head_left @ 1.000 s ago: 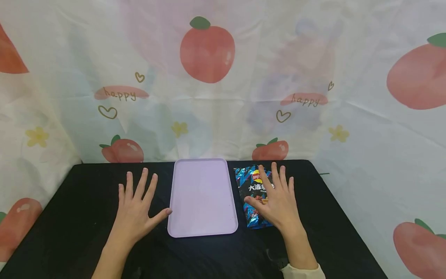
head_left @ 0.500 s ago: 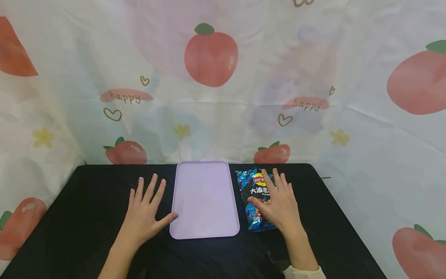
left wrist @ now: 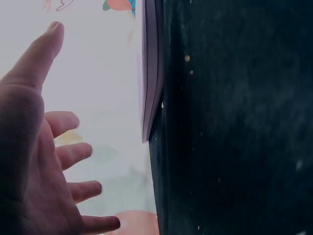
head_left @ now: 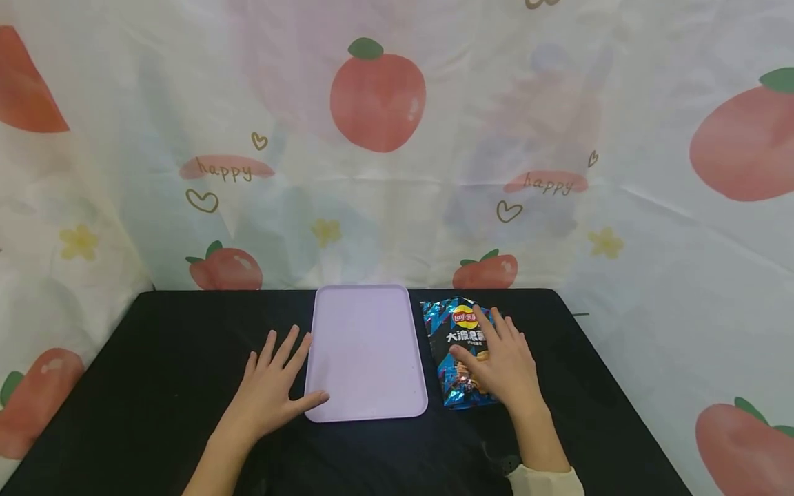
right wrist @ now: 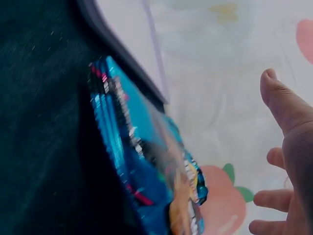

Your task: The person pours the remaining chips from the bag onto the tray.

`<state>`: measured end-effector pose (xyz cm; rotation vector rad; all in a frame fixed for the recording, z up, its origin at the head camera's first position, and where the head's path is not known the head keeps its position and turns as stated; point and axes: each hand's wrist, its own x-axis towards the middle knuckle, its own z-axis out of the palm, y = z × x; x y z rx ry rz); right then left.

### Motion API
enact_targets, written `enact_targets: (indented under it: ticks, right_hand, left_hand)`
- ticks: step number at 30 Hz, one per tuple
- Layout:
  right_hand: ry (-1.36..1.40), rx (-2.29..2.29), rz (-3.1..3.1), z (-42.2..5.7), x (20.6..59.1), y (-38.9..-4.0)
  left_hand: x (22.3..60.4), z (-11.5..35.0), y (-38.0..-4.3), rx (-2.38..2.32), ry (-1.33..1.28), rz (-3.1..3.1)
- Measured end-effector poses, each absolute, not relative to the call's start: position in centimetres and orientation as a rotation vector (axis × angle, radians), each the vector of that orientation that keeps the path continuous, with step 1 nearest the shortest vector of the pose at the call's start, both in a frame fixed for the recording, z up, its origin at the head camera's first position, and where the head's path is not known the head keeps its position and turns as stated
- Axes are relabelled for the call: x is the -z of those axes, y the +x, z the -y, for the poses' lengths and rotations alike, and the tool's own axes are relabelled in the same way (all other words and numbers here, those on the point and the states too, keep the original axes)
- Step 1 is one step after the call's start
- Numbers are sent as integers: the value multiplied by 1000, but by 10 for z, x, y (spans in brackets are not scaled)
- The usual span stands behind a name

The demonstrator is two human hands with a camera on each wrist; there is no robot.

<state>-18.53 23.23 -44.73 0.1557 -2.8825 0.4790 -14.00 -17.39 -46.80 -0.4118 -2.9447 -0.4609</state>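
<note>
A pale purple tray point(head_left: 366, 358) lies in the middle of the black table. To its right is a blue and black chip bag point(head_left: 451, 386) with a yellow and red logo. My left hand point(head_left: 267, 396) hovers by the tray's left edge, fingers spread and thumb over its near corner. In the left wrist view that hand point(left wrist: 49, 166) holds nothing, and a gap separates it from the tray point(left wrist: 150, 73). My right hand point(head_left: 505, 365) hides the bag's right part, fingers spread. The right wrist view shows the bag point(right wrist: 132, 142) apart from my right hand point(right wrist: 293, 161).
The black table point(head_left: 186, 358) reaches back to a light curtain point(head_left: 397, 227) printed with peaches, hearts and "happy". A cream sleeve point(head_left: 546, 481) covers my right wrist. A dark strap-like item point(head_left: 501, 463) lies near that sleeve.
My left hand has moved right and nearer to me, its thumb now over the tray. My right hand has shifted slightly right and nearer. Tray and bag stay in place; the head view tilted slightly.
</note>
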Motion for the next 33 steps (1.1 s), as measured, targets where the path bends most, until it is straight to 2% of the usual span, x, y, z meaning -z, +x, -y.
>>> enact_targets:
  ticks: [16,33]
  right_hand:
    - [7,-477,3083,-251,463,-185]
    - [-275,-748,3086,-264,472,-193]
  left_hand:
    - [470,172,-132,600,-341,3205]
    - [476,170,-131,625,-291,3260]
